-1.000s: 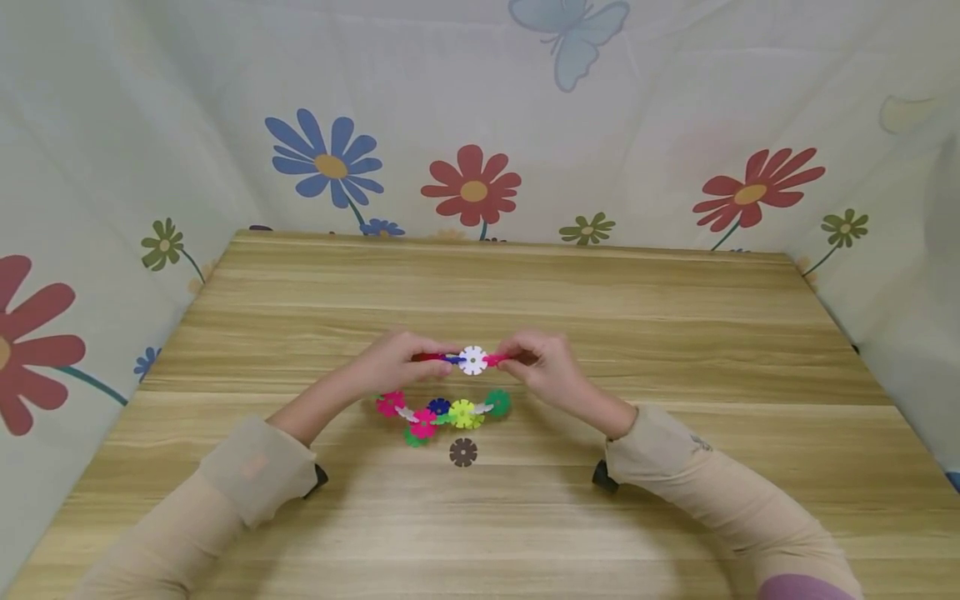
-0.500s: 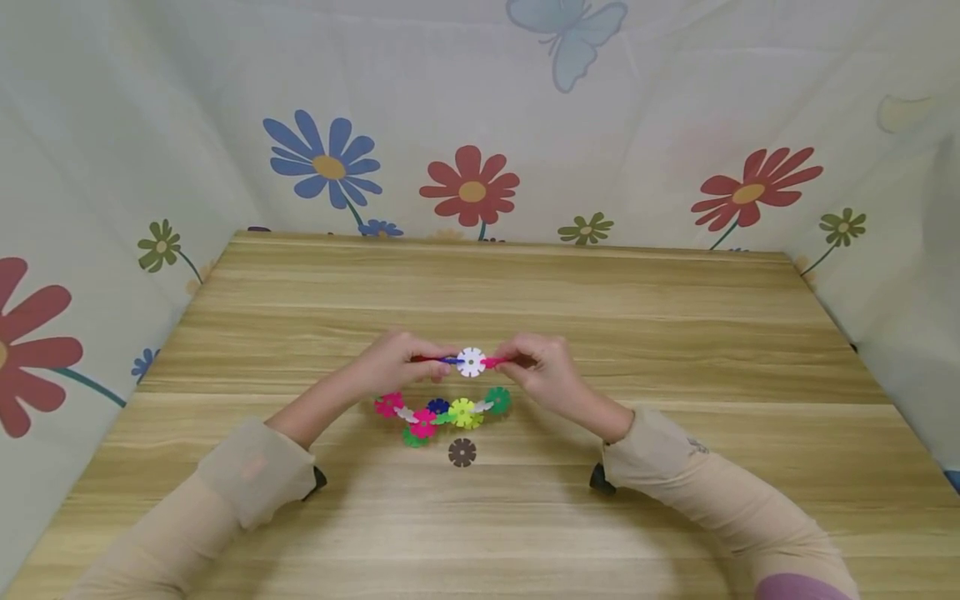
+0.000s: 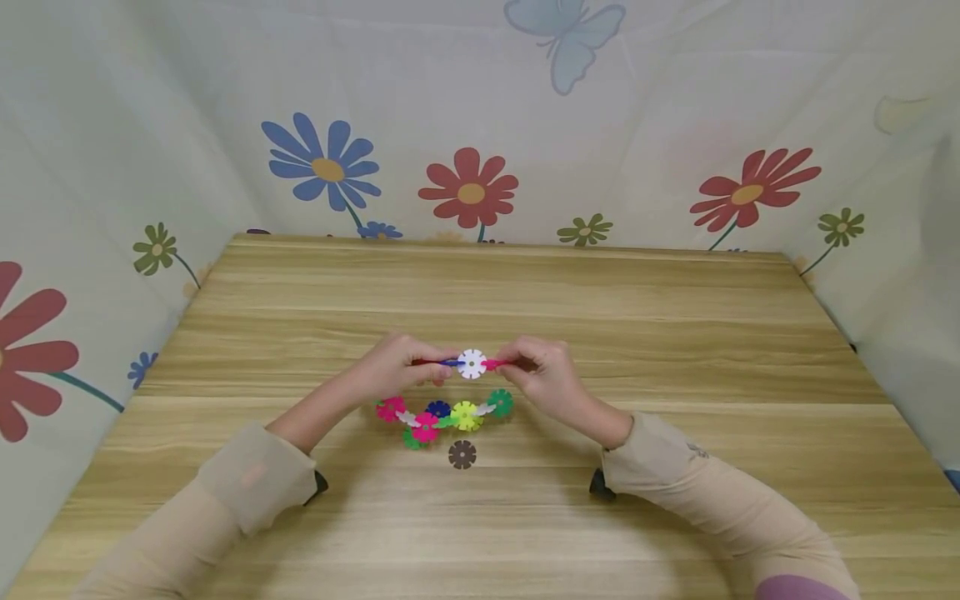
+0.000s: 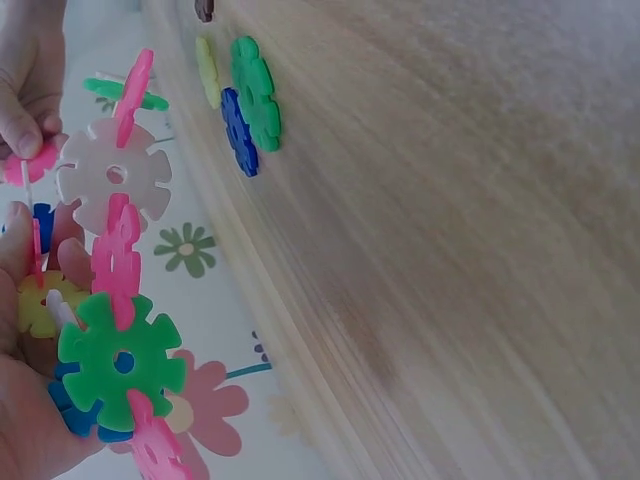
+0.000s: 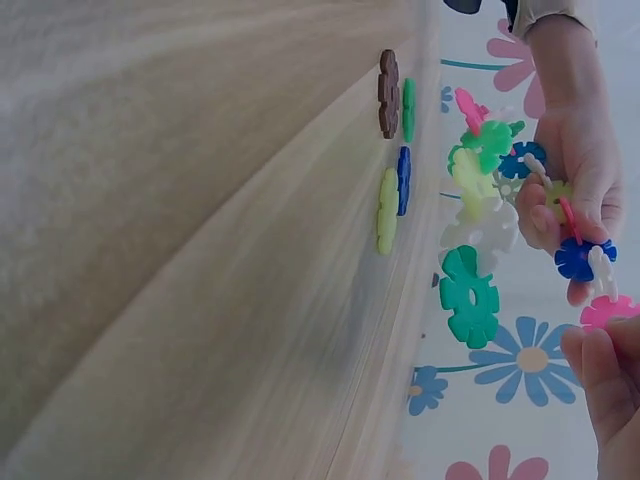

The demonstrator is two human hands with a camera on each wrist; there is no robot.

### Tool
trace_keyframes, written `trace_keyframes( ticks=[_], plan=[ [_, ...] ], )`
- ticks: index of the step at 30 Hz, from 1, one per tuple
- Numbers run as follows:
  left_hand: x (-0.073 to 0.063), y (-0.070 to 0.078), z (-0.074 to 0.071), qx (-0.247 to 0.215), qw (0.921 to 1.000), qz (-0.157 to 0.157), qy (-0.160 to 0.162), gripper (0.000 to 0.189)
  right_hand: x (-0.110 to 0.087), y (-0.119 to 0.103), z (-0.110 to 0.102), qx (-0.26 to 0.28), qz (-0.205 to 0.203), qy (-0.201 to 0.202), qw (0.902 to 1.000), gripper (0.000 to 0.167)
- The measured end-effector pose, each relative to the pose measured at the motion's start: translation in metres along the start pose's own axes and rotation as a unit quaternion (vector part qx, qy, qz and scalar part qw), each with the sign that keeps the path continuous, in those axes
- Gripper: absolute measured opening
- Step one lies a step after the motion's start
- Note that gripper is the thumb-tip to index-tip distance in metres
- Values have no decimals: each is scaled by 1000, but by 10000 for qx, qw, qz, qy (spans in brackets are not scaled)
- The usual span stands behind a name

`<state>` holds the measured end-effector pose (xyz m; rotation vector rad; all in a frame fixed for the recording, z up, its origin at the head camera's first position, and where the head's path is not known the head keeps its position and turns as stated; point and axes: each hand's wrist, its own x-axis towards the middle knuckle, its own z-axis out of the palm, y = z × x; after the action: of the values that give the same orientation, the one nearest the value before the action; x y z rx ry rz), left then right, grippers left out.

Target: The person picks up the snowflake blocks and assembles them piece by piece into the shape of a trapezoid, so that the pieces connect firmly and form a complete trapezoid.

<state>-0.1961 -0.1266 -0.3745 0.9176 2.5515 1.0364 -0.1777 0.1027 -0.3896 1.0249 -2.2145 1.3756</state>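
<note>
My left hand (image 3: 397, 364) pinches a chain of slotted snowflake discs near a blue disc (image 5: 574, 262) and a red one. My right hand (image 3: 543, 367) pinches a pink disc (image 5: 607, 311) at the chain's end. Between the hands, a white disc (image 3: 472, 364) faces up, slotted into the blue and pink discs. More of the chain dangles closer to the body, with a yellow disc (image 3: 465, 415), a pink disc (image 3: 424, 428) and, at its right end, a green disc (image 5: 470, 297). In the left wrist view, a linked green disc (image 4: 95, 350) hangs beside the left palm.
On the wooden table (image 3: 525, 525) lie several loose discs: a brown one (image 3: 462, 455) nearest the body, a green one (image 4: 256, 90), a blue one (image 4: 238, 132) and a yellow one (image 5: 387, 212). A flower-printed curtain (image 3: 637, 150) stands behind the table and along both sides.
The red and blue discs at the left fingers have turned more edge-on in the head view. Both hands keep their grips, almost in the same place.
</note>
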Motion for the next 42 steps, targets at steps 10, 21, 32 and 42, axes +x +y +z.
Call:
trace_keyframes(
  ticks=[10, 21, 32, 42],
  plan=[
    [1, -1, 4, 181, 9996, 203, 117, 30, 3, -2, -2, -290, -47, -234, 9993, 9],
    [2, 1, 4, 356, 9992, 196, 2, 35, 8, -4, -5, -423, 269, -466, 9977, 8],
    [5, 9, 3, 1067, 9937, -99, -332, 49, 18, -4, -11, -372, 333, -412, 9979, 8],
    [11, 11, 4, 1188, 9929, 78, 39, 54, 21, -3, -8, -635, 454, -365, 9963, 7]
  ],
)
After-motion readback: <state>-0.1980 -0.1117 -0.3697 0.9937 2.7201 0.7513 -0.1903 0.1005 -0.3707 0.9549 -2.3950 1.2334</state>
